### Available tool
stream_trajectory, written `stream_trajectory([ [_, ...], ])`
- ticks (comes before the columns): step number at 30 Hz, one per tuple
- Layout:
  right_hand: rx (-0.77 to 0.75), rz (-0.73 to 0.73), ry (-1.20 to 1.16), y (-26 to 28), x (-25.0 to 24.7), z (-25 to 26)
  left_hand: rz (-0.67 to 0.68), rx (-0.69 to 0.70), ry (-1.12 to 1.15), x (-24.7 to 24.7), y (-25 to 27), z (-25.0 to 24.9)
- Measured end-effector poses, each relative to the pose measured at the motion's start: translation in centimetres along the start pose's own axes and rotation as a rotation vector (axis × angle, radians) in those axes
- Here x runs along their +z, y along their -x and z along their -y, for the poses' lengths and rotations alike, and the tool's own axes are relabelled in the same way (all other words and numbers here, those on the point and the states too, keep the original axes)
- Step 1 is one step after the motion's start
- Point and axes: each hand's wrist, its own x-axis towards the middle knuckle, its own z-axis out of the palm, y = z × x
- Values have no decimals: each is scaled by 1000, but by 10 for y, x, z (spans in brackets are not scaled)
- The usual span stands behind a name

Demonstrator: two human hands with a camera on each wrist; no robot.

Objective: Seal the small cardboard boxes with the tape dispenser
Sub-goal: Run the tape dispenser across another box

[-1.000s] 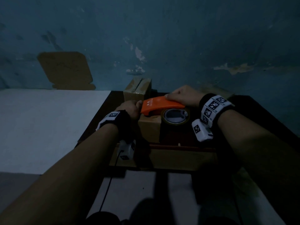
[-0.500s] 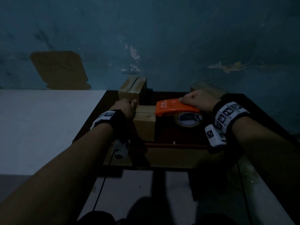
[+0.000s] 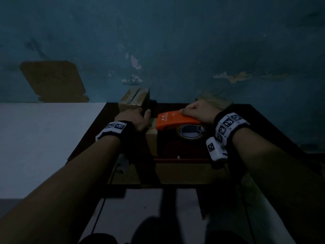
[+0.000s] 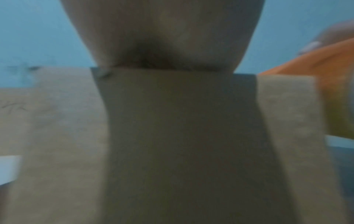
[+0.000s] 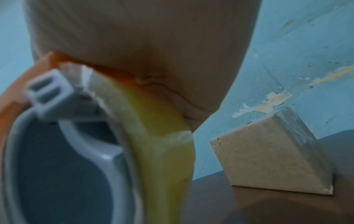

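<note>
1. Three boxes on the dark tabletop: box in hand [image 3: 152,138] near the front edge, left of middle; a second box [image 3: 134,101] at the back edge; a third box [image 3: 213,101] at the back edge behind the right hand, seemingly already taped.
2. Left hand [image 3: 139,118] laid over the top of the box in hand, fingers curled down its far side, pinning it in place.
3. Right hand [image 3: 198,113] on top of the orange tape dispenser [image 3: 173,120], fingers flat along the shell; grip underneath not visible, so cannot tell how tightly closed.
4. Dispenser nose at the box's right top edge, roll [image 3: 190,133] hanging just beyond it over the tabletop.
5. Step in hand, by judgement: end of a tape pass across the lid, strip probably not yet cut.
6. Next move likely: downward tilt of the dispenser against the box's right side for the cut, firm hold from the left hand, then a smoothing press on the loose end.
</note>
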Motion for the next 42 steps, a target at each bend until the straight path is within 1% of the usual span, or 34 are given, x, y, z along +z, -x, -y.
stream_trajectory([
  [2, 6, 5, 3, 1, 0, 2, 30, -51, -41, 5, 0, -4],
  [5, 5, 7, 7, 2, 2, 5, 60, -82, -30, 3, 1, -1],
  [8, 16, 33, 8, 2, 7, 8, 99, -122, -83, -4, 5, 5],
  [10, 10, 61, 27, 0, 11, 12, 78, -94, -155, -7, 11, 4],
  [12, 10, 80, 40, -1, 13, 14, 36, 33, -166, -7, 16, 2],
  [14, 13, 86, 52, -1, 12, 15, 23, 124, -43, -7, 18, 1],
  [15, 16, 88, 56, -1, 12, 13, 58, 137, 45, -9, 20, 1],
  [17, 19, 99, 57, 0, 12, 10, 149, 128, 135, -11, 22, 0],
  [19, 15, 104, 54, 0, 14, 8, 185, 112, 74, -12, 24, 0],
  [22, 24, 119, 54, -1, 15, 3, 185, 108, 9, -10, 21, -1],
  [26, 35, 137, 58, -3, 14, -2, 224, 46, 71, -13, 22, -2],
  [29, 65, 127, 78, -3, 15, -5, 245, 33, 107, -15, 24, -4],
  [33, 70, 111, 62, 1, 15, -7, 229, 75, -23, -10, 24, -5],
  [38, 50, 111, 56, 1, 8, -8, 244, 52, -42, -9, 22, -7],
  [42, 64, 92, 37, 4, 5, -17, 234, 49, -70, -9, 22, -7],
])
